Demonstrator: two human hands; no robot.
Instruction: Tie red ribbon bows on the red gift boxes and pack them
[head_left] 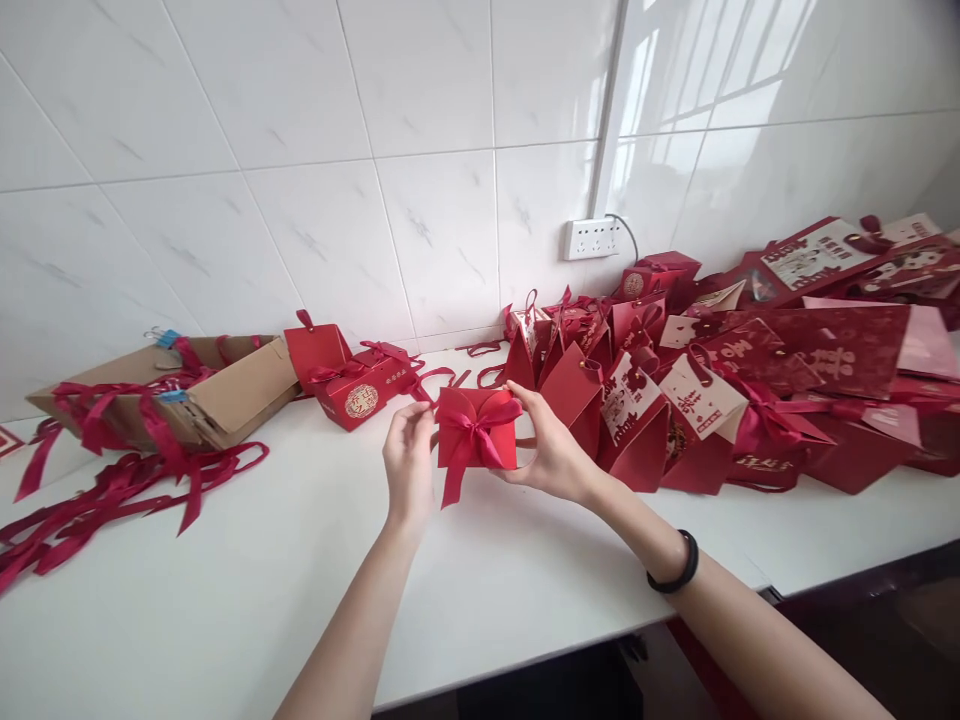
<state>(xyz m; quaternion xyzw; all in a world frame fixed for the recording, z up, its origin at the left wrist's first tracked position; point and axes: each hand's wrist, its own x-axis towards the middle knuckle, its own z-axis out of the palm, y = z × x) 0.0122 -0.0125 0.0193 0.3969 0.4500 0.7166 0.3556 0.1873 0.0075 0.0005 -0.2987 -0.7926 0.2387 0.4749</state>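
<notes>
Currently holding small red gift box [454,446] right of cardboard carton [246,388], clamped at edge farther from carton by fingers of right hand [553,450]; cannot tell whether also pinched by fingers of left hand [409,462], bunched near opposite edge. Best to press lightly on edges, clear of bow [480,432], likely sparing card and loops.

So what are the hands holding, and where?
A rectangular red card box with a crimson ribbon bow: right hand gripping its right side, left hand at its left edge.
</notes>
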